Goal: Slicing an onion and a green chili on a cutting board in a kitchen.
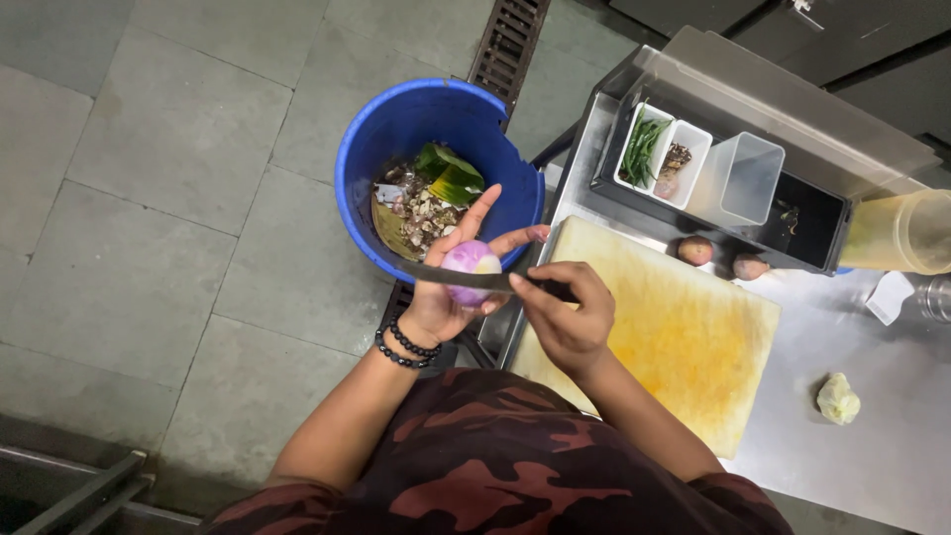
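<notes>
Bucket (436, 129) on floor, left of steel counter (872, 416). Cutting board (674, 337) on counter; two small onions (721, 260) just behind it, containers (693, 163) farther back (one holds green beans (642, 149)). Onion (472, 271) in left hand (451, 287), over bucket's near rim.

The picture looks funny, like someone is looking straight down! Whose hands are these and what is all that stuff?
The camera sits on a person's head and looks down, so you see their own two arms. The left hand cradles a peeled purple onion. The right hand holds a knife with its blade laid across the onion. Under the onion stands a blue bucket of peelings on the tiled floor. To the right is a steel counter with a yellow-stained cutting board. Behind the board lie two more onions and white tubs, one holding green beans.
</notes>
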